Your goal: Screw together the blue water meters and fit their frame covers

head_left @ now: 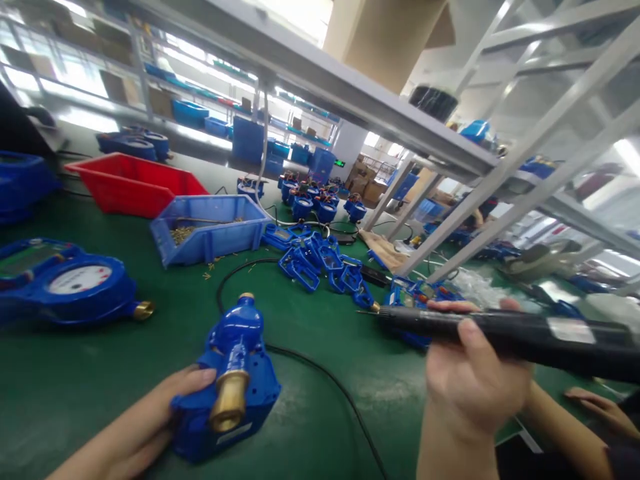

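Observation:
My left hand [185, 393] grips the side of a blue water meter [237, 353], which rests on the green bench with a brass threaded end [230, 403] facing me. In my right hand [475, 373], fingers are wrapped round a black electric screwdriver [520, 337], held above the bench. Its thin bit [367, 312] points left, apart from the meter in my left hand. To the left lies another blue water meter [80, 283] with a white round dial and a brass end.
A blue bin [215, 237] holds small brass-coloured screws; several lie loose beside it. Behind it stands a red bin [137, 187]. Blue plastic frames [325, 260] are heaped mid-bench, with more meters [310, 200] beyond. A black cable [340, 387] crosses the bench. Another person's hand [600, 410] is at right.

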A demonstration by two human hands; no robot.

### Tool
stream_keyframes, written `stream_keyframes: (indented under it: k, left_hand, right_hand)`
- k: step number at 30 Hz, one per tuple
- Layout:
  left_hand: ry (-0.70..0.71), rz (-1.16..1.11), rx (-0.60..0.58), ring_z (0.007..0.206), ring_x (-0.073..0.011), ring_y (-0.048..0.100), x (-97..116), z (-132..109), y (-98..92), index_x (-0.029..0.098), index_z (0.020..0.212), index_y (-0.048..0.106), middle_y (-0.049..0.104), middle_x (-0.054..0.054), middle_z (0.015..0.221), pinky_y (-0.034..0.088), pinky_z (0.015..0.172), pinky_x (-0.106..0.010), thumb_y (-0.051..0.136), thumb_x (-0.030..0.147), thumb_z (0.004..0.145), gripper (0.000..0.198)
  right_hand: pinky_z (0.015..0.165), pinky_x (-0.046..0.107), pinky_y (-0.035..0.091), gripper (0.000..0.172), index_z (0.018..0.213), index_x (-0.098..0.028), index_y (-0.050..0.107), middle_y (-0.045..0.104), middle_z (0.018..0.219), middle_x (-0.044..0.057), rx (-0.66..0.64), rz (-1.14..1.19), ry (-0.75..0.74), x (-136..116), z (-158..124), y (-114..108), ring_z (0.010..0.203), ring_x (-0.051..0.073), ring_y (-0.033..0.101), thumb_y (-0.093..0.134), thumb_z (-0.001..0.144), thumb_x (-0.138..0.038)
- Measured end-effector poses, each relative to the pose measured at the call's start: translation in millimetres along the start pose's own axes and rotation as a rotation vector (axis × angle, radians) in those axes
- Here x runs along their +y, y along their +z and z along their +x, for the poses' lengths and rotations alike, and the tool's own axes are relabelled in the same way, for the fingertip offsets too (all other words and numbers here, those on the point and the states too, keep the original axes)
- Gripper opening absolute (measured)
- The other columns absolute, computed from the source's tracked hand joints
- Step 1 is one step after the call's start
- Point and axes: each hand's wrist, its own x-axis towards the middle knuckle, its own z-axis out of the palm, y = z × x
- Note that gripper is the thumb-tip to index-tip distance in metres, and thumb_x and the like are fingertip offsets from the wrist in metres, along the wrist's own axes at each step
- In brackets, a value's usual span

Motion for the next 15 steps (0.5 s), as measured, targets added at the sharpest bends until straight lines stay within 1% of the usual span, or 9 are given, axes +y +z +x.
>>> stream_keyframes:
  k: [1, 3, 5, 7, 9, 11, 15]
  left_hand:
    - [0.006, 0.028, -0.029, 0.079, -0.0238, 0.069, 1.5, -5.4, 6.6, 0.02, 0.085, 0.07, 0.075, -0.002, 0.082, 0.052, 0.08, -0.034, 0.077, 0.045, 0.058, 0.038]
    - [0.021, 0.036, -0.056, 0.081, -0.0229, 0.069, 4.8, -12.2, 14.9, 0.016, 0.09, 0.07, 0.075, -0.006, 0.087, 0.051, 0.081, -0.032, 0.076, 0.04, 0.063, 0.037]
    - [0.042, 0.015, -0.062, 0.078, -0.0225, 0.069, 7.0, -14.3, 16.8, 0.014, 0.089, 0.069, 0.075, -0.008, 0.085, 0.051, 0.081, -0.031, 0.077, 0.038, 0.062, 0.037]
    - [0.057, -0.019, -0.084, 0.078, -0.0227, 0.069, 7.5, -13.9, 14.9, 0.012, 0.089, 0.07, 0.074, -0.009, 0.085, 0.051, 0.08, -0.032, 0.077, 0.037, 0.062, 0.037]
    - [0.062, -0.047, -0.111, 0.081, -0.0235, 0.069, 6.8, -12.9, 12.4, 0.012, 0.092, 0.069, 0.074, -0.01, 0.088, 0.051, 0.081, -0.032, 0.076, 0.036, 0.063, 0.038]
    - [0.071, -0.057, -0.129, 0.084, -0.0242, 0.068, 6.0, -12.0, 10.8, 0.012, 0.094, 0.068, 0.074, -0.01, 0.09, 0.05, 0.082, -0.033, 0.075, 0.035, 0.065, 0.038]
    - [0.093, -0.053, -0.122, 0.091, -0.0265, 0.067, 4.3, -9.6, 10.0, 0.012, 0.1, 0.066, 0.073, -0.01, 0.091, 0.049, 0.083, -0.034, 0.076, 0.037, 0.062, 0.046]
  right_hand:
    - [0.076, 0.039, 0.052, 0.046, 0.109, -0.021, 0.051, 0.059, 0.071, -0.003, -0.021, 0.071, 0.056, -5.9, -3.1, 11.6, 0.066, 0.015, 0.059, 0.059, 0.066, -0.01]
    - [0.068, 0.034, 0.052, 0.039, 0.103, -0.02, 0.055, 0.058, 0.065, -0.003, -0.127, 0.169, 0.198, -11.6, -11.4, 33.6, 0.061, 0.014, 0.057, 0.057, 0.065, -0.011]
    - [0.062, 0.032, 0.051, 0.034, 0.099, -0.021, 0.057, 0.059, 0.063, -0.003, -0.271, 0.248, 0.345, -9.8, -21.8, 54.2, 0.058, 0.014, 0.057, 0.057, 0.065, -0.013]
    - [0.058, 0.031, 0.051, 0.033, 0.096, -0.021, 0.056, 0.06, 0.061, -0.004, -0.379, 0.279, 0.433, -2.9, -32.9, 73.3, 0.055, 0.014, 0.057, 0.058, 0.065, -0.014]
    - [0.057, 0.031, 0.05, 0.035, 0.097, -0.021, 0.055, 0.061, 0.06, -0.005, -0.433, 0.279, 0.461, 6.1, -42.7, 90.1, 0.053, 0.014, 0.058, 0.06, 0.063, -0.013]
    - [0.056, 0.03, 0.048, 0.038, 0.098, -0.021, 0.054, 0.061, 0.06, -0.006, -0.453, 0.266, 0.469, 14.7, -49.4, 103.1, 0.052, 0.014, 0.058, 0.061, 0.061, -0.011]
    - [0.055, 0.029, 0.048, 0.037, 0.095, -0.019, 0.054, 0.062, 0.058, -0.006, -0.476, 0.228, 0.516, 25.8, -53.2, 116.7, 0.05, 0.014, 0.058, 0.063, 0.06, -0.012]
